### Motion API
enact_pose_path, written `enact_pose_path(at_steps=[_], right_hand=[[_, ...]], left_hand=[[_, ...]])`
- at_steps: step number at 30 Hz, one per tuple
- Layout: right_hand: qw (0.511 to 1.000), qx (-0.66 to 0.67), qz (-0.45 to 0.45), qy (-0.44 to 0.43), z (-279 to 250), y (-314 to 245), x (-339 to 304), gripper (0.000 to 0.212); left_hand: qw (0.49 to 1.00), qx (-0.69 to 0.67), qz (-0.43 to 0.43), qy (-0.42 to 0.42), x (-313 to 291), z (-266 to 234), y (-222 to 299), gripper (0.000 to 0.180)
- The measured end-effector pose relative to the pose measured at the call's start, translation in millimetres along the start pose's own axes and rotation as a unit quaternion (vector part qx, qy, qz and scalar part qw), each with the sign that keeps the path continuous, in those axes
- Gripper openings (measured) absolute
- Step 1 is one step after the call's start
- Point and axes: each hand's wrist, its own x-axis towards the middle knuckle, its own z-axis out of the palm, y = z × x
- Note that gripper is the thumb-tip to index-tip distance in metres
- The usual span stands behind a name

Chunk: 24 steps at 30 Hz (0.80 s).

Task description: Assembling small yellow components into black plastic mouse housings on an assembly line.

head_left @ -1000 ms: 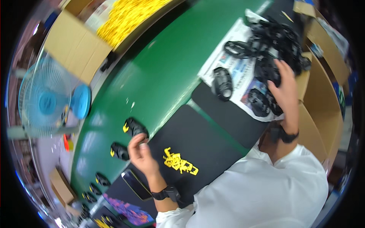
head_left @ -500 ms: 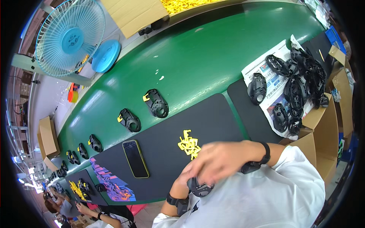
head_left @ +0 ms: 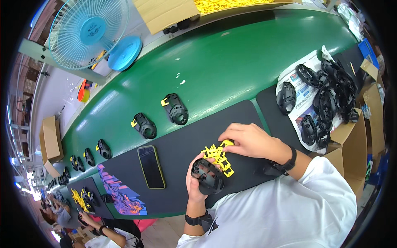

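fingers of the left hand [head_left: 197, 182] were curled around a black plastic shell [head_left: 208, 176], held just above the near edge of the black mat [head_left: 182, 140]. the right hand [head_left: 248, 140] pinched at a cluster of yellow clips [head_left: 218, 155] lying on the mat, touching the shell's upper side. a phone [head_left: 151, 166] lay on the mat to the left, and more black shells [head_left: 326, 99] were piled on newspaper [head_left: 300, 89] at the right
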Motion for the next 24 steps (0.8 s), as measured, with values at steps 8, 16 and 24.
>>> enact_pose_path(at_steps=[8,16,24], right_hand=[[0.969,0.146,-0.040,0.196,-22,-15,-61,0.016],[0.947,0.083,-0.088,0.298,-13,-10,-79,0.020],[0.955,0.152,-0.108,0.230,-13,-4,-79,0.017]], left_hand=[[0.986,0.105,0.073,-0.103,63,49,-11,0.093],[0.984,0.127,0.077,-0.098,72,69,-27,0.094],[0.983,0.143,0.088,-0.077,68,65,-28,0.090]])
